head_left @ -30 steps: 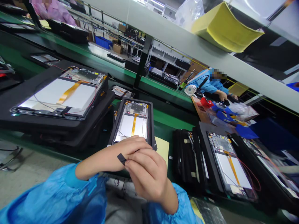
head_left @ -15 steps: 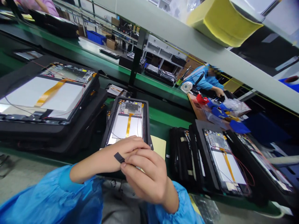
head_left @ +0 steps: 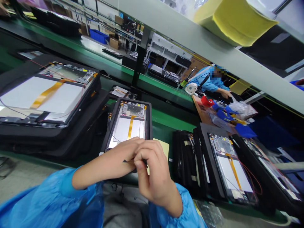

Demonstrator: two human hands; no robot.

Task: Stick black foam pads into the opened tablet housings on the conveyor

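My left hand (head_left: 130, 148) reaches in from the left with its back up, and its fingers are hidden behind my right hand (head_left: 155, 167). The right fingers are curled and pressed together against the left hand; what they hold, if anything, is hidden. Just a small dark corner of black tape (head_left: 124, 161) shows at the back of my left hand. Beyond both hands lies an opened tablet (head_left: 129, 126) in a black foam tray (head_left: 148, 120). It has a silver battery, an orange ribbon cable and a circuit board.
A larger opened tablet (head_left: 52, 91) lies on stacked black trays at left. More opened tablets (head_left: 234, 167) lean in black trays at right. Yellow paper (head_left: 163, 148) lies beside the middle tray. A shelf beam (head_left: 180, 34) crosses above; a co-worker (head_left: 209, 79) sits at the far right.
My right fingers have shifted slightly up and right and curled more. The black tape strip, plainly visible before, is now mostly out of sight. The middle tablet stays in place.
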